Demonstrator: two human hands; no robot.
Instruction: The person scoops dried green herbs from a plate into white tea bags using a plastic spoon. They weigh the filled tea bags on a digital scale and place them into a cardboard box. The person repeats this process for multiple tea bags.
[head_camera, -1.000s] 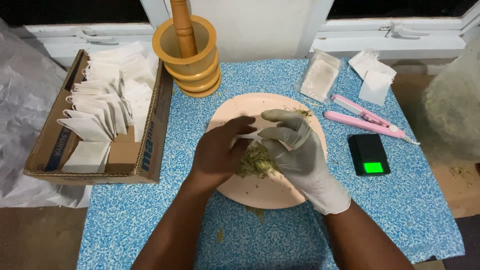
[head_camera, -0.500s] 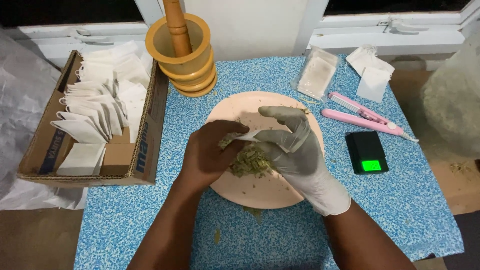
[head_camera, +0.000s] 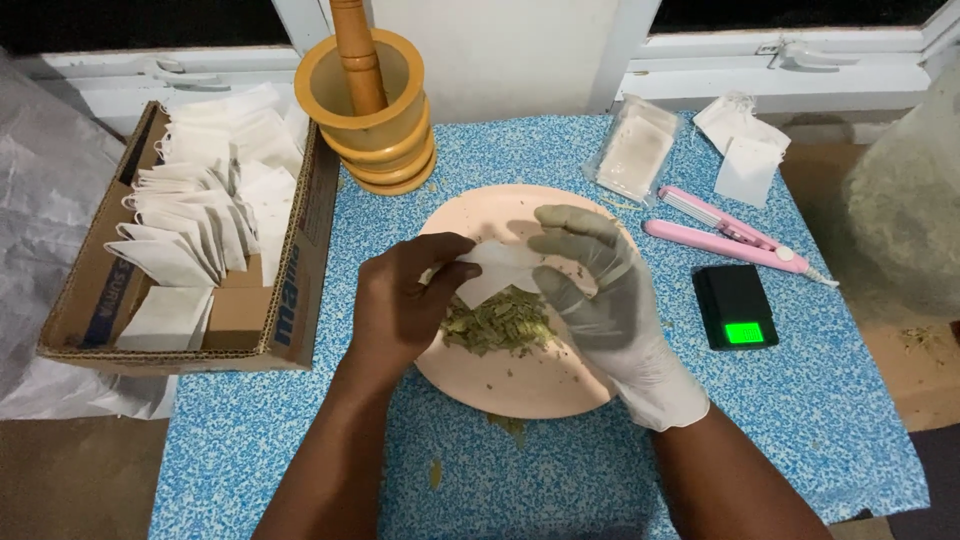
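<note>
Grip: small white paper sachet (head_camera: 492, 270) is pinched between both hands, bare left hand (head_camera: 405, 305) on one edge, gloved right hand (head_camera: 600, 295) on the other, pretty much held up over the plate.
Just below: a heap of dried green leaves (head_camera: 500, 325) is piled on the pale pink plate (head_camera: 530, 385).
Right of it: black pocket scale (head_camera: 735, 305), pink sealer (head_camera: 725, 230) beyond.
Left: cardboard box (head_camera: 90, 290) stuffed with white sachets (head_camera: 205, 215).
Further back: wooden mortar (head_camera: 375, 115) with pestle (head_camera: 355, 50).
</note>
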